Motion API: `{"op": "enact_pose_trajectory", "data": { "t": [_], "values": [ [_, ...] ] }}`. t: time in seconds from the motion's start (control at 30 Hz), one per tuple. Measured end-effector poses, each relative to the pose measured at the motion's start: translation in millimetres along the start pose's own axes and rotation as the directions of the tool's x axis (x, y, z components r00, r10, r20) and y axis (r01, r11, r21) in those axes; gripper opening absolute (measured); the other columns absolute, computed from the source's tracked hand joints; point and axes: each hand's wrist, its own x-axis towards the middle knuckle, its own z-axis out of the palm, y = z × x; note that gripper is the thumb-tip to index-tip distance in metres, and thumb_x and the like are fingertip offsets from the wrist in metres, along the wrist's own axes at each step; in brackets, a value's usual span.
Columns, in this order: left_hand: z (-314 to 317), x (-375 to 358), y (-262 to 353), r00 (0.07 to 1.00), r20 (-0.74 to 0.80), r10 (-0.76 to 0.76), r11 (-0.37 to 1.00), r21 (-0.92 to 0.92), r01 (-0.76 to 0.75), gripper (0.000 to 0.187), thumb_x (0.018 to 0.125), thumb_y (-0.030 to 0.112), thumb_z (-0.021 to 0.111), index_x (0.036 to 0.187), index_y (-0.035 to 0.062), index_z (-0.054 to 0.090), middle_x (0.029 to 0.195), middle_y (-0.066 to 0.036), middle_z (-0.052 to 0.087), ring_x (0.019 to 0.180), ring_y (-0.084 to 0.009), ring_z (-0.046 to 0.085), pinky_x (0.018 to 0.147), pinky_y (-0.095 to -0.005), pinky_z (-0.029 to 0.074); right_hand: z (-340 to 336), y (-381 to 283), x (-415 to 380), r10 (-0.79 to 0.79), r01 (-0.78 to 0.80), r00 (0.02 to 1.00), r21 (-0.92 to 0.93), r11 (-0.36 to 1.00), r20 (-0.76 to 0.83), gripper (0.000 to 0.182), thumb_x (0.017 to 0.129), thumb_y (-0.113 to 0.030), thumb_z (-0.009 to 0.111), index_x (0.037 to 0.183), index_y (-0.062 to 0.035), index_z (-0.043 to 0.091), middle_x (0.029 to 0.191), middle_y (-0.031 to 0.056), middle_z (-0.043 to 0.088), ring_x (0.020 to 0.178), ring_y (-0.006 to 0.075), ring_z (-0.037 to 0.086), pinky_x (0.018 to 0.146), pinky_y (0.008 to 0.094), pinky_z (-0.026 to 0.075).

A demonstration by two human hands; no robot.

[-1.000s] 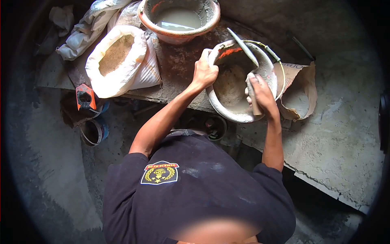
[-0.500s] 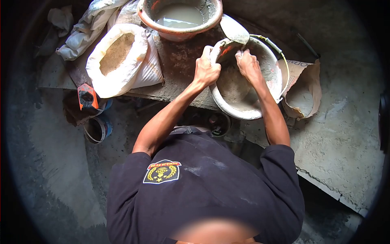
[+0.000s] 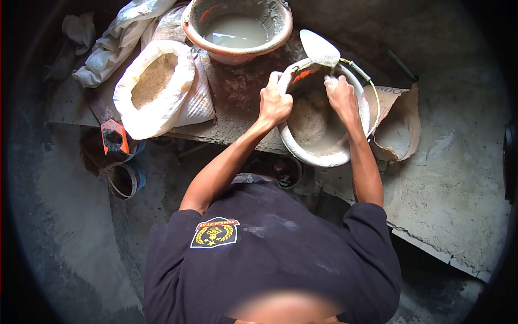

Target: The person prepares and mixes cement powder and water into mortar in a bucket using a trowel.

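My left hand [image 3: 275, 100] is closed on the left rim of a bucket [image 3: 322, 161] whose sides are coated in grey. My right hand [image 3: 342, 96] is over the bucket's far right part, its fingers wrapped round the handle of a trowel [image 3: 318, 47]. The pale trowel blade points up and away, past the far rim; the handle is mostly hidden by my fingers. Inside the bucket lies a grey-brown mound of powdery mix [image 3: 308, 117] with wetter material around it. A wire handle with a grip [image 3: 354, 69] hangs along the bucket's right side.
Behind stands a basin [image 3: 237, 51] of cloudy water. An open white sack [image 3: 129, 92] of sandy material is on the left, near an orange-handled saw [image 3: 114, 137]. A torn paper bag [image 3: 402, 127] of grey powder touches the bucket's right. Below left is a small pail [image 3: 127, 181].
My right hand and the trowel have shifted a little to the right over the bucket. My left hand keeps its hold on the rim. The whole view has tilted slightly.
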Motion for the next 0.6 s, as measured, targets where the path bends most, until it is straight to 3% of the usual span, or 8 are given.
{"op": "enact_pose_trajectory", "data": {
  "t": [0.07,0.17,0.2,0.27,0.3,0.43,0.5,0.6],
  "values": [
    [2.1,-0.7,0.0,1.0,-0.012,0.011,1.0,-0.016,-0.011,0.039,0.068,0.002,0.052,0.107,0.0029,0.052,0.084,-0.02,0.064,0.082,-0.0318,0.065,0.077,-0.0371,0.049,-8.5,1.0,-16.3,0.036,-0.036,0.999,0.005,0.999,-0.008,0.047,0.09,-0.042,0.052,0.094,0.0051,0.056,0.086,0.0322,0.062,0.087,0.0463,0.062,0.076,0.0512,0.048],
    [2.3,-1.0,0.7,0.998,-0.025,0.065,0.997,-0.03,-0.066,0.035,0.068,-0.001,0.048,0.104,-0.0002,0.049,0.079,-0.025,0.061,0.08,-0.04,0.064,0.074,-0.0409,0.049,-19.9,8.3,-36.1,0.177,-0.181,0.983,0.19,0.965,0.037,0.048,0.082,-0.045,0.061,0.089,0.0029,0.061,0.085,0.0273,0.064,0.083,0.0423,0.063,0.074,0.0451,0.048],
    [2.3,-0.9,0.9,0.998,-0.023,0.061,0.998,-0.032,-0.062,0.035,0.068,-0.001,0.048,0.104,-0.0002,0.049,0.079,-0.025,0.061,0.08,-0.0398,0.064,0.075,-0.0408,0.049,-22.3,15.7,-42.1,0.183,-0.186,0.983,0.188,0.964,0.036,0.048,0.082,-0.045,0.061,0.089,0.0029,0.061,0.085,0.0273,0.064,0.083,0.0423,0.063,0.074,0.0451,0.048],
    [2.7,-1.3,2.5,0.998,-0.018,0.058,0.998,-0.036,-0.059,0.035,0.068,-0.001,0.048,0.104,-0.0002,0.049,0.079,-0.025,0.061,0.08,-0.0396,0.064,0.075,-0.0407,0.049,-27.6,33.4,-54.9,0.084,-0.096,0.995,0.414,0.905,0.046,0.042,0.081,-0.039,0.063,0.089,0.003,0.061,0.083,0.0266,0.064,0.082,0.0401,0.063,0.074,0.0434,0.048],
    [2.5,-1.2,3.6,0.998,-0.019,0.058,0.998,-0.028,-0.059,0.036,0.069,0.0,0.048,0.104,0.0,0.049,0.08,-0.025,0.061,0.081,-0.0397,0.064,0.075,-0.0407,0.049,-40.0,33.5,-63.2,-0.023,0.012,0.999,0.366,0.931,0.026,0.04,0.078,-0.03,0.066,0.101,0.0013,0.059,0.088,0.0253,0.063,0.084,0.0389,0.063,0.074,0.0413,0.048],
    [3.8,-1.0,-1.0,0.997,-0.021,0.071,0.997,-0.04,-0.071,0.036,0.069,0.0,0.048,0.105,0.0011,0.049,0.081,-0.024,0.062,0.083,-0.0405,0.064,0.075,-0.0406,0.049,-77.2,22.0,-89.7,-0.074,0.091,0.995,0.267,0.959,-0.074,0.051,0.076,-0.025,0.07,0.118,-0.0022,0.05,0.103,0.0238,0.059,0.088,0.0395,0.061,0.075,0.0439,0.049],
    [2.5,-3.0,-0.7,0.998,-0.017,0.06,0.998,-0.029,-0.06,0.036,0.069,0.0,0.048,0.105,0.0017,0.049,0.08,-0.025,0.061,0.083,-0.0408,0.064,0.076,-0.0407,0.049,-88.7,24.6,-95.5,-0.204,0.202,0.977,-0.039,0.979,-0.065,0.059,0.076,-0.019,0.07,0.126,-0.0056,0.041,0.115,0.0231,0.052,0.091,0.0402,0.06,0.077,0.0472,0.049],
    [4.9,-2.4,-4.1,0.995,-0.016,0.097,0.995,-0.024,-0.097,0.037,0.069,0.0,0.048,0.106,0.0025,0.048,0.08,-0.025,0.061,0.083,-0.0412,0.064,0.075,-0.0406,0.049,-71.2,23.6,-93.2,-0.127,0.137,0.99,-0.226,0.965,0.058,0.058,0.078,-0.016,0.068,0.127,-0.0063,0.04,0.122,0.027,0.046,0.09,0.0419,0.06,0.076,0.0483,0.05]
  ]
}}
